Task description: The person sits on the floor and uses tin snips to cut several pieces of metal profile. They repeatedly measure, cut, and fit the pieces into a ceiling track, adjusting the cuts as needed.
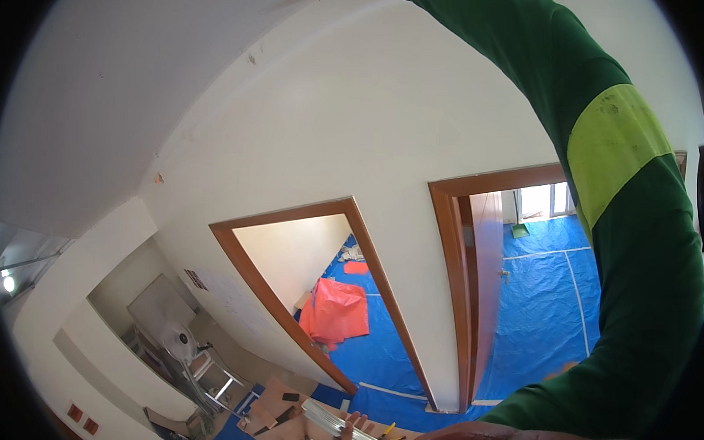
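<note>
At the bottom edge, my left hand point(349, 437) shows only in part, its fingers closed around long silvery metal strips point(328, 421) that look like profiles or channels. The strips slant down to the right, and their lower end is cut off by the frame. My right arm, in a dark green sleeve point(651, 248) with a lime band, is raised and arcs along the right side to the top edge. The hand at its end lies beyond the frame, up near where the white wall point(349, 127) meets the ceiling point(122, 73).
Below lies a brown board point(274, 401) with tools, among them yellow-handled pliers point(388, 431). Two brown door frames point(237, 251) open onto rooms floored with blue sheeting point(537, 291); a red-orange sheet point(336, 310) lies in one. A fan point(178, 342) and a stepladder point(214, 384) stand left.
</note>
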`<state>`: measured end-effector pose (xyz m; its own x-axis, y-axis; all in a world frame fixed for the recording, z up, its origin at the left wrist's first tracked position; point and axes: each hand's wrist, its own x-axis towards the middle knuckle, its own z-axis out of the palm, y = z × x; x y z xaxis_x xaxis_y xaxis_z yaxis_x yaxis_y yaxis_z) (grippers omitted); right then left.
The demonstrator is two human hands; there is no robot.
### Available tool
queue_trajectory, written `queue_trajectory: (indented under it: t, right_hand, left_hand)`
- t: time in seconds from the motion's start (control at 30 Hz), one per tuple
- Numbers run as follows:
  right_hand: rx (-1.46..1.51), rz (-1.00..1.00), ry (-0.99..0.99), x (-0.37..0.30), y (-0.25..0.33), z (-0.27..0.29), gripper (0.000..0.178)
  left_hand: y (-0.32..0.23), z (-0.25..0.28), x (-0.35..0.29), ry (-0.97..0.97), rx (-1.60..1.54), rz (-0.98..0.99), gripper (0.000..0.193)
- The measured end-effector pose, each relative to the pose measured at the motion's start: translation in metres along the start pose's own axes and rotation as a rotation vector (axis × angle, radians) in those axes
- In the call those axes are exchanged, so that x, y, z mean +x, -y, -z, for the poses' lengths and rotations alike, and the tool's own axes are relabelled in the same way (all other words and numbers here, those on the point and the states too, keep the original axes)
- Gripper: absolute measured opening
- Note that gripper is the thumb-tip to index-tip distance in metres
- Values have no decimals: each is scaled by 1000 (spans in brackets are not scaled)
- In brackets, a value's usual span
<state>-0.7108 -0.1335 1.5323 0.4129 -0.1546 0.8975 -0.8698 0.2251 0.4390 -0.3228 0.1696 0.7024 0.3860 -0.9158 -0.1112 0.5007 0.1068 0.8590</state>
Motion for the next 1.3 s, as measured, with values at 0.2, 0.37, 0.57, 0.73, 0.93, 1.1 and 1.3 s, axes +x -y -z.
queue_trajectory:
  t: [0.2, 0.37, 0.57, 0.73, 0.93, 1.1, 1.3]
  right_hand:
    - [-95, 36, -125, 3, -20, -4, 33]
    - [-3, -4, -157, -8, -10, -11, 36]
    - [143, 42, 113, 5, -8, -8, 50]
    - [360, 25, 234, -8, -10, 14, 63]
    - [380, 135, 442, -5, -36, 43, 67]
    - [378, 169, 247, -10, -32, 30, 54]
    - [303, 157, 60, -8, -31, -1, 44]
  left_hand:
    - [9, -4, 0, 6, -3, 13, 64]
    - [21, -11, -2, 9, -7, 11, 64]
    - [38, -36, -13, 41, 2, 13, 63]
    - [44, -43, -27, 13, 9, 0, 62]
    - [44, -36, -33, -36, -1, -37, 61]
    - [36, -29, -30, -71, -7, -64, 60]
    - [38, -31, -20, -54, -12, -59, 59]
